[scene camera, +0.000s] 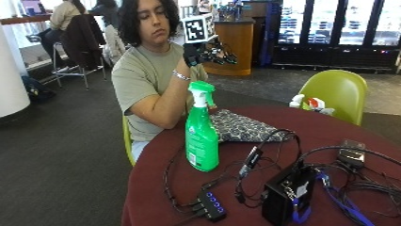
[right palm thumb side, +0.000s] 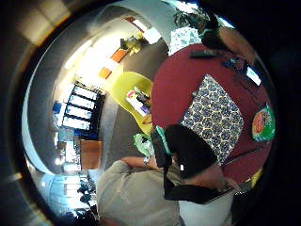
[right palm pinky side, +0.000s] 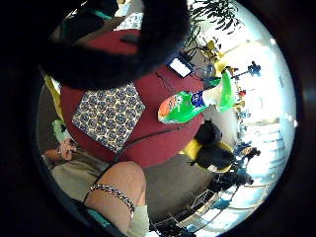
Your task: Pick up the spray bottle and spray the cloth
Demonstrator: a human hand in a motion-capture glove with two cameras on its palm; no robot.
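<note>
Standing upright on the round red table [scene camera: 351,132], the green spray bottle [scene camera: 201,136] with its white trigger top is down below my right hand [scene camera: 192,52], and nothing is touching it. My gloved hand is lifted up high, well above the bottle, with my elbow down by the table edge. I hold nothing, but I cannot tell if my fingers are straight or bent. The patterned cloth [scene camera: 241,127] lies flat on the table just behind the bottle, under my raised arm. From my palm I look down on the cloth and the bottle side by side. Farther from my hand there are black cables [scene camera: 263,160], a black box [scene camera: 288,193] and a yellow-green chair [scene camera: 335,92]
</note>
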